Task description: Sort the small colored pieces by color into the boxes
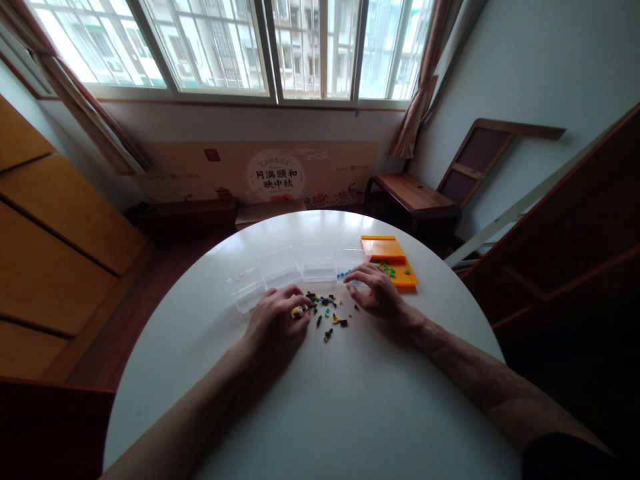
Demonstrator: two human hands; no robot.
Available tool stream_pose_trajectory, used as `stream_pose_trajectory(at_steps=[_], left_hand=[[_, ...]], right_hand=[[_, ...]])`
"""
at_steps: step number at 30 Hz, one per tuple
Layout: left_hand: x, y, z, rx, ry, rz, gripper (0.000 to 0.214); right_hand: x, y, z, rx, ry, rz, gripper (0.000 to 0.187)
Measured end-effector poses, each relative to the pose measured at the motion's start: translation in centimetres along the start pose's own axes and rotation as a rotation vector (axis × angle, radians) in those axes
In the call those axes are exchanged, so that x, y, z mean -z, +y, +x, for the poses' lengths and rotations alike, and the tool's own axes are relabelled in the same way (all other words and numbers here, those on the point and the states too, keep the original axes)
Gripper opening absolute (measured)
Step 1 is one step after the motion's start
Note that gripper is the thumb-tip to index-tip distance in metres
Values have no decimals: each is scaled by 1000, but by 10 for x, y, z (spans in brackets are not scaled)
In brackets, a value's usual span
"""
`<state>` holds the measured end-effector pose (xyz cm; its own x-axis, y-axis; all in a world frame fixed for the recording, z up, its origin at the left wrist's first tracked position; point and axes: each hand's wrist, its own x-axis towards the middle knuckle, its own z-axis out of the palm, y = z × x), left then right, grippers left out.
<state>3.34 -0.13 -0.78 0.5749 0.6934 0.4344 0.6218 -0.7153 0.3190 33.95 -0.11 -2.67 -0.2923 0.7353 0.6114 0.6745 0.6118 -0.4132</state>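
My left hand (280,313) rests at the left side of a loose pile of small toy building bricks (325,300), mostly brown, yellow and blue. Its fingers curve over some yellow and dark bricks (297,311), with thumb and forefinger apart. My right hand (373,287) hovers at the front of a clear plastic box (353,257) that has small blue bricks (343,274) in it. A gap shows between that hand's thumb and forefinger, and no brick is visible there. Behind it, an orange tray (407,283) holds several green bricks (390,270), partly hidden by the hand.
More clear boxes stand in an arc: one at left (245,290), another beside it (283,270), and one in the middle (319,267). The round white table (320,413) carries everything. Beyond it are a wooden stool (415,192) and a window (215,47).
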Motion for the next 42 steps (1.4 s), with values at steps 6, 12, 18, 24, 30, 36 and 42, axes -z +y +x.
stream_pose_trajectory(at_steps=[6,12,18,24,30,36,42], left_hand=[[-1,0,0,3,-1,22,12],[-2,0,0,-39,17,17,13],[2,2,1,-29,-41,1,13],[-1,0,2,-102,-31,58,19],[-3,2,5,-145,74,32,19],[-11,9,6,-194,102,-24,19],[-18,13,8,-254,115,-37,14]], right_hand=[[0,-1,0,10,-13,8,10],[-1,-1,0,27,-4,13,11],[-2,-2,0,48,8,15,10],[1,-7,1,98,-2,8,10],[4,-16,2,233,-61,24,9],[-1,-21,4,379,-87,16,17],[-2,-23,5,459,-91,31,7]])
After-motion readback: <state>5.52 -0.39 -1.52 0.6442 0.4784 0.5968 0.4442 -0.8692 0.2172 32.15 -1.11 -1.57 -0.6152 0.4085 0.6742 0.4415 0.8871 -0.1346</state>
